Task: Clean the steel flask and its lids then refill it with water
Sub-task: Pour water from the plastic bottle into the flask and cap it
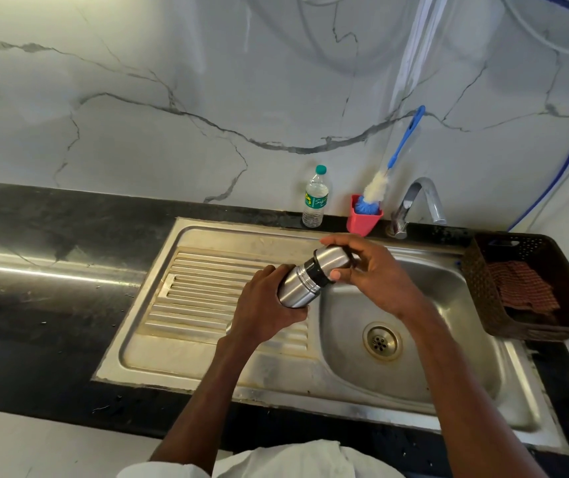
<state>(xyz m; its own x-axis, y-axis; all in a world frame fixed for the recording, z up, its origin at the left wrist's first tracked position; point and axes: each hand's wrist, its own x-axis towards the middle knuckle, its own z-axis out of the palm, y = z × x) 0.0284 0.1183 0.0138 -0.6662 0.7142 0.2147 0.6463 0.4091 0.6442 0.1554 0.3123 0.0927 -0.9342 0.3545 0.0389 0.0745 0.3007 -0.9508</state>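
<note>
**Flask held tilted over the sink, base and cap partly hidden**

The flask's point(305, 282) base is buried in the left hand point(262, 307), whose fingers wrap round the lower body, so the bottom cannot be seen. The top end of its steel cap point(333, 256) is covered by the right hand point(376, 274), fingers curled over the cap and thumb on the black collar. Whether the cap is screwed tight or loosened is hard to tell.

The flask sits at frame centre, above the edge between the ribbed drainboard and the sink point(455, 343) basin, tilted with the cap toward the upper right. It is brushed steel with ridged rings below a black band.

Behind, on the dark surface point(34, 305), stand a bottle point(315, 198), a red cup point(364, 217) holding a brush point(384, 174), and the tap point(417, 201). A brown basket point(483, 288) at right is cut off by the frame; the cloth inside is indistinct.
</note>
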